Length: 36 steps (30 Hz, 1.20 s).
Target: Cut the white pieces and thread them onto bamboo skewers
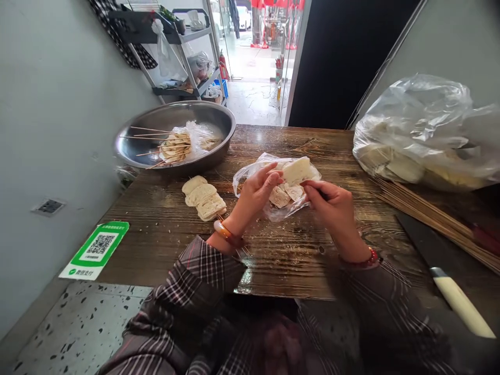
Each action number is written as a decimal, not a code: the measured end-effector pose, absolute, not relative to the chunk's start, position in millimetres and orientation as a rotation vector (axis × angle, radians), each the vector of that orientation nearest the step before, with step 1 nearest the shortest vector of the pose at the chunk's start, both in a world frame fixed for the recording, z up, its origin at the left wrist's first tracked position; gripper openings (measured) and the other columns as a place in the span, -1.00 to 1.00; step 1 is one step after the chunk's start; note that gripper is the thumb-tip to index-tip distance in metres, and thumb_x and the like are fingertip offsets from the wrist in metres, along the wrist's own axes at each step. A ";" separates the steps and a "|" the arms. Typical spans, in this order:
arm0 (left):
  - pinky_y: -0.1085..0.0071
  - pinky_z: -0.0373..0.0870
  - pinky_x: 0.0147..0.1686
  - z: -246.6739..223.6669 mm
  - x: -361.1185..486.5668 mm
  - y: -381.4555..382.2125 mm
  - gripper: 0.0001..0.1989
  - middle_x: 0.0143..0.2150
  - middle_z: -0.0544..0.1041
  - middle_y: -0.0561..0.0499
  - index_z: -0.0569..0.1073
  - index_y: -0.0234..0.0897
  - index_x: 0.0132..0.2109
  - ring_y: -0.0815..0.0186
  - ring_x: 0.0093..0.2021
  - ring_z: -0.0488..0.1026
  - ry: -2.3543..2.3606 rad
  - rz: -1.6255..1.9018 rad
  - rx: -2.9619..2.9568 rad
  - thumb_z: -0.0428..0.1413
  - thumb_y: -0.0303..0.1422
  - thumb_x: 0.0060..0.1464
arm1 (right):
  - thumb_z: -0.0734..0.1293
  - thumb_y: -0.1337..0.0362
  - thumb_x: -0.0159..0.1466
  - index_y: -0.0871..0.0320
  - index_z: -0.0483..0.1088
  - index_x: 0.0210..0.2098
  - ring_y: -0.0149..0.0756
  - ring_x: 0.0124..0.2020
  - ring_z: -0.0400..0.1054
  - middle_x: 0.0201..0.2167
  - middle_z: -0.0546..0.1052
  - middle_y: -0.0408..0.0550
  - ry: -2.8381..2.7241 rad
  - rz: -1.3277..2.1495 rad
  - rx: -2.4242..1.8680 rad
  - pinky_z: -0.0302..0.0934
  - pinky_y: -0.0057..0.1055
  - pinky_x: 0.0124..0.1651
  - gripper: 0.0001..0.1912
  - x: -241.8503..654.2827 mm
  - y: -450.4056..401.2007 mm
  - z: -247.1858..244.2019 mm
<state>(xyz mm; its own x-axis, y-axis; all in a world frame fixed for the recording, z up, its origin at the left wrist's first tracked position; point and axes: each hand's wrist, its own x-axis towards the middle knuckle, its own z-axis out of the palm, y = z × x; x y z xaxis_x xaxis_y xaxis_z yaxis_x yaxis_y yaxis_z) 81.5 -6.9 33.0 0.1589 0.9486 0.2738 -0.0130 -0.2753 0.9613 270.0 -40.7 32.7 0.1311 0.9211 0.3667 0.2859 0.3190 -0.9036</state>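
Note:
Over an open plastic bag, a pale, spongy food slice (pixel 297 170) is tilted up between my hands. My left hand (pixel 255 191), with an amber-coloured bangle at the wrist, is closed at the slice's left edge. The closed fingertips of my right hand (pixel 332 204) pinch at its lower edge; whether they also hold something thin is hidden. Below lie more slices (pixel 279 197) in the clear bag (pixel 242 177). Left of my left hand, a row of overlapping slices (pixel 201 196) rests on the table, with thin skewer ends showing beneath my wrist.
A large metal basin (pixel 221 117) at the back left holds skewered slices (pixel 175 147). On the right are a full plastic bag (pixel 422 135), a bundle of skewers (pixel 425 208) and a broad knife (pixel 461 299). Crumbs dot the wooden table (pixel 156 245). A green code card (pixel 96 247) marks its left edge.

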 end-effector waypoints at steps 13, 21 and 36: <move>-0.20 0.12 0.32 27.4 75.8 -5.1 -0.59 0.03 0.54 -0.20 0.50 -0.30 0.14 -0.02 0.15 0.40 1.303 0.473 2.771 0.15 -0.46 0.13 | 0.42 0.13 0.23 0.16 0.65 -0.22 -0.46 -0.61 0.27 -0.55 0.54 -0.15 -1.294 0.733 -1.185 0.17 -0.43 -0.48 -0.74 274.9 -35.0 30.9; 0.25 0.38 -0.08 34.8 64.4 3.9 -0.96 -0.22 0.54 -0.02 0.58 -0.24 -0.32 0.23 -0.14 0.44 1.278 1.223 2.086 0.28 -0.39 0.02 | 0.42 0.13 0.23 0.16 0.65 -0.21 -0.45 -0.61 0.29 -0.55 0.54 -0.16 -1.287 0.738 -1.189 0.18 -0.44 -0.50 -0.74 275.2 -37.8 31.4; 0.39 0.55 -0.24 44.3 62.1 -2.5 -0.61 -0.16 0.60 -0.03 0.49 -0.32 -0.11 0.32 -0.23 0.57 0.725 1.361 0.779 0.39 -0.42 -0.11 | 0.45 0.17 0.21 0.12 0.65 -0.25 -0.44 -0.62 0.31 -0.55 0.56 -0.15 -1.379 0.823 -1.177 0.21 -0.45 -0.55 -0.80 270.9 -46.1 32.3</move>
